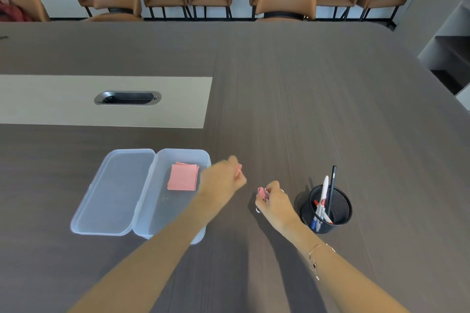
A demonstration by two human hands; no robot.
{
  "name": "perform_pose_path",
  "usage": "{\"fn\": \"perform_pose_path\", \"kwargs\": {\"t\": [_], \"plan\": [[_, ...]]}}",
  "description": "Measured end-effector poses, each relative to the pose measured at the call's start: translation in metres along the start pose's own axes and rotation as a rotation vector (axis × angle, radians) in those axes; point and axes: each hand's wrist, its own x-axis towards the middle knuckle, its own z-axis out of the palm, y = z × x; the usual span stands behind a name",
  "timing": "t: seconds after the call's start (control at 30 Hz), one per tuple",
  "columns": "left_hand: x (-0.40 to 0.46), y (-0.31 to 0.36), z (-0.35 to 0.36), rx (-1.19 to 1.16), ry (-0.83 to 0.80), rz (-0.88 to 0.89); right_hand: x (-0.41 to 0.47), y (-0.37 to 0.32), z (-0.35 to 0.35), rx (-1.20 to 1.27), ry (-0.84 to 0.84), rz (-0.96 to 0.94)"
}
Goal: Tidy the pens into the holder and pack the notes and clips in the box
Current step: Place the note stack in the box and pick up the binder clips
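A clear plastic box lies open on the table, its lid flat to the left. Pink sticky notes rest inside the box. My left hand hovers just right of the box, its fingers closed on a small pink clip. My right hand pinches another pink binder clip just above the table. A black mesh pen holder stands to the right with several pens upright in it.
The dark wood table stretches far ahead and right. A beige inset with a metal cable slot lies at the left. Brown chairs line the far edge and the wall.
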Motion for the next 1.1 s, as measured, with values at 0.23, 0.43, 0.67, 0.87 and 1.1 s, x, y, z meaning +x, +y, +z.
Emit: {"fn": "perform_pose_path", "kwargs": {"t": [0.23, 0.43, 0.67, 0.87, 1.1], "plan": [[-0.018, -0.126, -0.064, -0.204, -0.466, -0.154, -0.002, -0.118, 0.006, 0.014, -0.131, -0.281], [-0.06, -0.152, -0.024, -0.19, -0.571, -0.124, 0.003, -0.153, 0.063, -0.498, -0.271, -0.549], [-0.065, -0.16, -0.005, -0.085, -0.493, -0.037, 0.011, -0.138, 0.111, -0.916, -0.246, -0.607], [-0.062, -0.168, -0.019, -0.208, -0.45, -0.025, 0.012, -0.124, 0.108, -0.924, -0.248, -0.644], [-0.05, -0.201, -0.041, -0.435, 0.126, -0.312, -0.001, -0.116, 0.095, -0.402, -0.035, -0.5]]}}
